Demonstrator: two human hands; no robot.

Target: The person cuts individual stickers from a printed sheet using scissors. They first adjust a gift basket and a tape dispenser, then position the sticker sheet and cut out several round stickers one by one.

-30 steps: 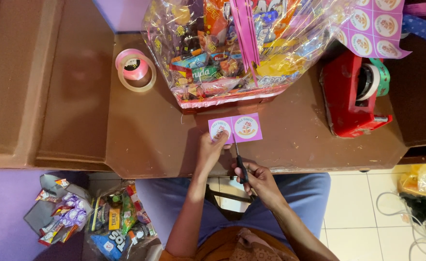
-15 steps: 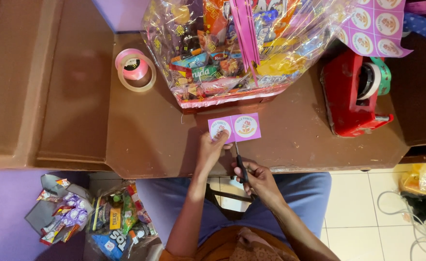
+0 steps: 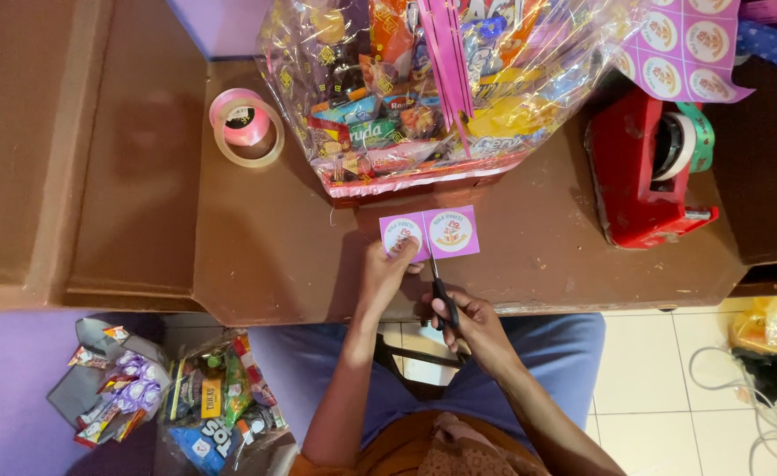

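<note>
While pinching the small pink strip of two round-printed paper stickers (image 3: 430, 233) over the brown table's (image 3: 256, 256) near edge, left hand (image 3: 386, 269) fingers clamped on its left half; right hand (image 3: 468, 319) closed around black-handled scissors (image 3: 438, 284), blades reaching between both stickers; cut seemingly just begun, halves unseparated.

Pink sticker strip (image 3: 430, 233) w/ 2 white circles, red tape dispenser (image 3: 639, 181).
</note>
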